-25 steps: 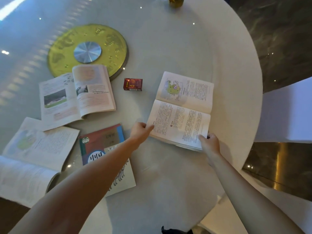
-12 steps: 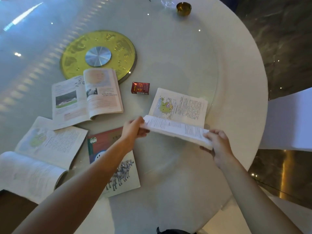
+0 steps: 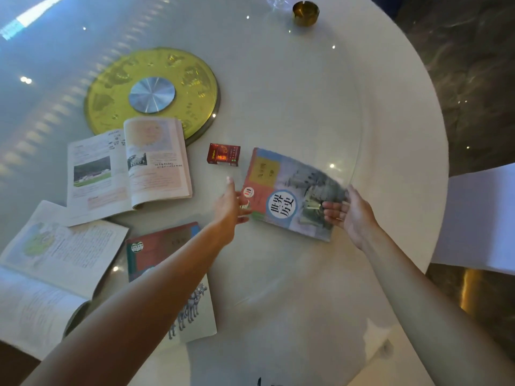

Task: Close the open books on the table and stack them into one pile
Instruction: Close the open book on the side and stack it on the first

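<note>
- Open book at far left (image 3: 53, 263): lies flat at the near-left table edge, pages up, green map seen on the upper page.
- Second open book (image 3: 128, 165): just beyond it, pages up, landscape photo on its left page; its far corner overlaps the yellow disc (image 3: 119, 79), which carries a silver hub.
- Closed book with horses (image 3: 167, 274): lies flat, cover up, red top, largely hidden under the left forearm.
- Left hand (image 3: 230, 207): fingers extended and loosely spread, placed at the left edge of the history book; firm contact cannot be told because of blur.
- Small red box (image 3: 223, 154): rests on the table between the second open book and the history book, touching neither.
- History book (image 3: 289, 193): closed, cover up, blurred, right side tilted slightly off the white round table (image 3: 306, 93).
- Right hand (image 3: 348, 210): the book's right edge is pinched, thumb on the far side, fingers on the cover.
- Brass cup (image 3: 305, 13): seen at the far edge, well apart from the books.
</note>
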Available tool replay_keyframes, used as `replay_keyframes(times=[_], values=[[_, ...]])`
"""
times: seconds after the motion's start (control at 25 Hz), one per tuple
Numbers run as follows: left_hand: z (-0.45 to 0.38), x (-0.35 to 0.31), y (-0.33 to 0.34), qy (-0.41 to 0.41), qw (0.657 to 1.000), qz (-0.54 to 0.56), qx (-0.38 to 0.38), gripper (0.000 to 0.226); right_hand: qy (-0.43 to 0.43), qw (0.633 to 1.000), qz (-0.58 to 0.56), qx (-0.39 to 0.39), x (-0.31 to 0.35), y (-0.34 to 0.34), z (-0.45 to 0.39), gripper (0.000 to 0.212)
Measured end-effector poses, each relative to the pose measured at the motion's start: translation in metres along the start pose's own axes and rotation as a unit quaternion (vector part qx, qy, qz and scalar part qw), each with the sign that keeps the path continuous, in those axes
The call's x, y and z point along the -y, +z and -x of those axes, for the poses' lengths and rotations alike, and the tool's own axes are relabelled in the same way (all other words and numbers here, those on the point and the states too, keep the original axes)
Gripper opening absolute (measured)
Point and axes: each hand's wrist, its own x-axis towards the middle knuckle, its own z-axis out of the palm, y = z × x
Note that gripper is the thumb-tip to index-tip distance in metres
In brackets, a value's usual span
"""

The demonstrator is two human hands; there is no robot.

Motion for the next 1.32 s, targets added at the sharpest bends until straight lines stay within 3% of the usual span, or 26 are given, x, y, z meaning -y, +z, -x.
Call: replay_keyframes(times=[0.08,0.16,0.2,0.32,0.4,0.48,0.64,0.72,0.88,0.96,1.04,1.12,1.2,1.32], values=[[-0.004,0.025,0.008,-0.031,0.999,-0.010,-0.022,0.048,0.014,0.997,0.073,0.007,0.003,0.002,-0.011,0.048],[-0.005,0.047,0.018,-0.059,0.997,-0.015,-0.039,0.034,-0.002,0.973,0.227,-0.026,0.006,0.005,-0.024,0.043],[-0.005,0.055,0.022,-0.071,0.996,-0.009,-0.044,0.031,-0.030,0.942,0.329,-0.062,0.007,0.007,-0.031,0.043],[-0.008,0.065,0.031,-0.081,0.996,0.016,-0.044,0.029,-0.153,0.794,0.560,-0.178,0.009,0.020,-0.049,0.062],[-0.008,0.065,0.034,-0.077,0.996,0.014,-0.035,0.028,-0.227,0.736,0.624,-0.132,0.011,0.031,-0.058,0.068],[-0.006,0.063,0.036,-0.076,0.997,0.010,-0.024,0.025,-0.246,0.699,0.669,-0.058,0.010,0.039,-0.066,0.065],[-0.001,0.060,0.033,-0.082,0.996,0.010,-0.015,0.020,-0.229,0.669,0.704,-0.067,0.003,0.036,-0.063,0.045],[0.003,0.061,0.030,-0.074,0.997,0.014,-0.019,0.032,-0.220,0.683,0.691,-0.089,-0.004,0.027,-0.053,0.033],[0.007,0.065,0.023,-0.038,0.999,-0.017,-0.028,0.059,-0.177,0.783,0.589,-0.092,-0.045,0.005,-0.020,0.021],[0.007,0.067,0.017,-0.032,0.996,-0.079,-0.034,0.047,-0.122,0.836,0.525,-0.098,-0.068,-0.003,-0.002,0.018],[0.010,0.071,0.009,-0.029,0.993,-0.113,-0.023,0.018,-0.070,0.880,0.461,-0.090,-0.085,-0.006,0.013,0.018],[0.016,0.077,0.000,-0.014,0.994,-0.112,-0.008,0.015,-0.048,0.914,0.399,-0.061,-0.094,-0.002,0.027,0.012],[0.025,0.081,-0.014,0.011,0.994,-0.107,0.008,0.015,-0.050,0.932,0.356,-0.043,-0.098,0.005,0.041,0.004],[0.039,0.083,-0.048,0.063,0.993,-0.098,0.017,0.011,-0.057,0.941,0.332,-0.021,-0.103,0.023,0.064,0.008]])
